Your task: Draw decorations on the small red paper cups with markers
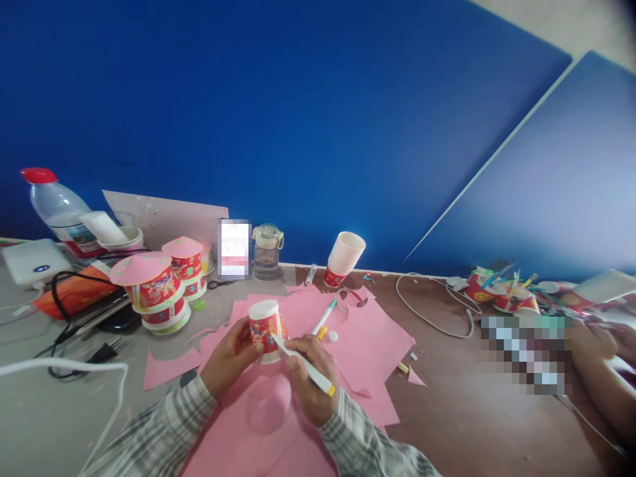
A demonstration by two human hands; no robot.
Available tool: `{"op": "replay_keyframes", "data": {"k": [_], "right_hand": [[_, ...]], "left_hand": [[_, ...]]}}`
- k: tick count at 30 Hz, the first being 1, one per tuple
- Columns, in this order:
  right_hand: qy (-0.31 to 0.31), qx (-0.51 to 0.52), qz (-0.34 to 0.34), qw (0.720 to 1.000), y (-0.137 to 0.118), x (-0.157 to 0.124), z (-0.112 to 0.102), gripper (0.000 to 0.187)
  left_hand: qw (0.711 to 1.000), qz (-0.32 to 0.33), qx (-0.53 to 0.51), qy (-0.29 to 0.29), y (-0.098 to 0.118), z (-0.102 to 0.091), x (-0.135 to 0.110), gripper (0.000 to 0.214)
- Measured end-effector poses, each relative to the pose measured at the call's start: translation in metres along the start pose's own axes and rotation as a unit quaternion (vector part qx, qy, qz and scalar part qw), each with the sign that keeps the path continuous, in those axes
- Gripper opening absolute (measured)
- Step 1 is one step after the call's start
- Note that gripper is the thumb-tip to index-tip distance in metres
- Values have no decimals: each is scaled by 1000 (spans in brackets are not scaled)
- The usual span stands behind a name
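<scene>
We can read no text here: the print on the red paper cup [265,329] and the bottle label [79,237] are too blurred for us

Past my left hand [231,358] stand stacked red cups [152,295] topped with pink paper cones. Farther left are a water bottle [59,209] with a red cap and a white power bank [32,260]. Straight ahead of both hands, a glass jar [267,250] and a tilted stack of white cups [344,257] sit by the blue wall [318,119]. A white cable [437,311] loops well to the right of my right hand [311,381].
</scene>
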State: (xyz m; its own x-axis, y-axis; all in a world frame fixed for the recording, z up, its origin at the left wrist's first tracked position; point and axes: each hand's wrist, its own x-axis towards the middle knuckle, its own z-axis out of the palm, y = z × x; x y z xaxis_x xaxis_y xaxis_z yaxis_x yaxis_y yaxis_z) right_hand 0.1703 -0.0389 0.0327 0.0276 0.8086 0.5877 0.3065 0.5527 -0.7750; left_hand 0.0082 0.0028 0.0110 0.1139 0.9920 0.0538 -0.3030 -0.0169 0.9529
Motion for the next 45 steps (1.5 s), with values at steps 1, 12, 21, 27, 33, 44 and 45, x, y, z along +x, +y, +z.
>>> {"op": "replay_keyframes", "data": {"k": [1,12,21,27,33,44,45], "right_hand": [[-3,-3,-2,1000,0,0,0,15],[4,-43,15,999,7,1,-7,18],[19,-18,74,997,10,3,-11,19],[4,18,55,998,1,1,-11,18],[-17,-20,-12,1000,-4,0,-3,16],[-11,-45,-33,998,-4,1,3,16],[-11,-48,-32,998,-4,1,3,16]], "left_hand": [[1000,-3,-4,1,-1,-1,1,42],[995,-25,-91,41,-13,-10,7,43],[993,-23,-111,43,-14,-11,7,44],[999,-5,-42,32,-12,-9,6,43],[999,10,-6,30,-8,-4,4,44],[999,22,12,21,-4,1,2,44],[999,19,10,23,-4,1,2,44]]}}
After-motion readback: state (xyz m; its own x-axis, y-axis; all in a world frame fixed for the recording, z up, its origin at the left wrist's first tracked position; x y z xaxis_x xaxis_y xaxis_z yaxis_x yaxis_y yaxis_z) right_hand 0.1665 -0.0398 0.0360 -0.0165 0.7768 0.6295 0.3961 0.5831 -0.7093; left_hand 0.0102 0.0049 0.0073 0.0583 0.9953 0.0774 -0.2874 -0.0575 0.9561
